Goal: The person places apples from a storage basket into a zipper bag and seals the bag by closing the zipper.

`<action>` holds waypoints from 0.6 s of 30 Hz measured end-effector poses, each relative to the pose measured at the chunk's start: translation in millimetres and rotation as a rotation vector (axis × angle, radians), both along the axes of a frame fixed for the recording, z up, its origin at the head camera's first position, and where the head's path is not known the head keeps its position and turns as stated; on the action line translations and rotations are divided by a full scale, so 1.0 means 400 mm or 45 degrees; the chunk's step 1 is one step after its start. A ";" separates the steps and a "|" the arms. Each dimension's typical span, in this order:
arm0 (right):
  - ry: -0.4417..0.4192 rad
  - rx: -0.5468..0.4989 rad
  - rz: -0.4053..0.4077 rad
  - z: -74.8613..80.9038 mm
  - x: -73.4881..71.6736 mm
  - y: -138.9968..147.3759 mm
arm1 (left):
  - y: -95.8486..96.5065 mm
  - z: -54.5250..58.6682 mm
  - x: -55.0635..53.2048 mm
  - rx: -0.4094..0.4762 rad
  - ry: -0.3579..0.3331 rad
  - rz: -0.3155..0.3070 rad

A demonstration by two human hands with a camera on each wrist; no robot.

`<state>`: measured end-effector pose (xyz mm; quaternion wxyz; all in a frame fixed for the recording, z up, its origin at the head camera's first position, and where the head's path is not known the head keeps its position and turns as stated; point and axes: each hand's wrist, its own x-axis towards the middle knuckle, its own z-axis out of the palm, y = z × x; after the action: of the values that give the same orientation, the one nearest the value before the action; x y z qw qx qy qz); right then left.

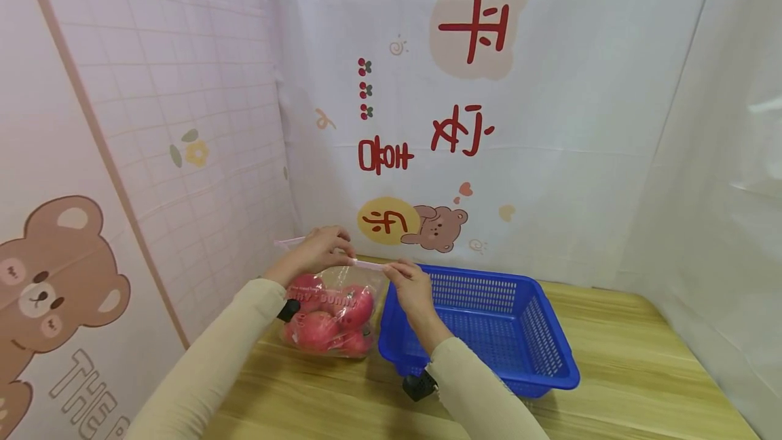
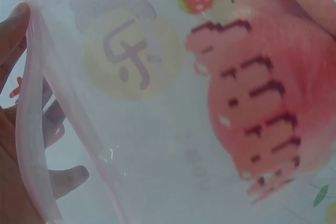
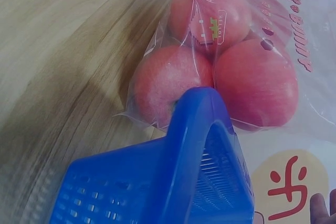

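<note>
A clear zip-top plastic bag (image 1: 357, 277) with pink lettering stands on the table, left of the blue basket, with several red apples (image 1: 318, 330) inside. My left hand (image 1: 322, 250) pinches its pink top strip near the middle. At the strip's right end, my right hand (image 1: 411, 287) pinches the bag between thumb and fingers. In the left wrist view the strip (image 2: 32, 145) runs down across the left hand (image 2: 13, 187). The apples (image 3: 257, 85) bulge against the film in the right wrist view, where only fingertips (image 3: 319, 211) show at the corner.
An openwork blue plastic basket (image 1: 552, 331) sits right of the bag, under my right forearm, its near-left rim (image 3: 184, 145) close beside the apples. The wood-grain table (image 1: 623, 358) extends to the right. Printed white cloth (image 1: 580, 121) hangs behind and at both sides.
</note>
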<state>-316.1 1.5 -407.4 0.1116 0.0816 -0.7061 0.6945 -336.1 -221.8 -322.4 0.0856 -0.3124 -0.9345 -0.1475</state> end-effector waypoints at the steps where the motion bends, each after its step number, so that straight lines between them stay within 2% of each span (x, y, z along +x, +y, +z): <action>1: 0.001 -0.001 0.001 0.000 0.001 0.001 | -0.003 0.000 0.001 0.004 -0.006 0.008; 3: 0.009 -0.007 0.006 0.000 0.001 0.002 | -0.008 0.000 0.003 0.012 -0.013 0.025; 4: 0.015 -0.004 0.008 0.012 0.014 0.002 | -0.011 -0.001 0.003 0.014 -0.009 0.030; 10: 0.033 0.002 0.006 0.012 0.018 0.002 | -0.028 -0.003 0.004 0.028 -0.003 0.041; 11: 0.030 -0.001 0.002 0.000 0.006 0.002 | -0.031 -0.003 0.004 0.028 -0.004 0.045; 18: 0.013 0.008 -0.021 -0.001 0.004 0.003 | -0.050 -0.006 0.005 0.047 -0.013 0.066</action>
<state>-314.4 2.6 -407.6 0.1208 0.0796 -0.7082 0.6910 -334.1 -241.8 -325.0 0.0902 -0.2859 -0.9398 -0.1639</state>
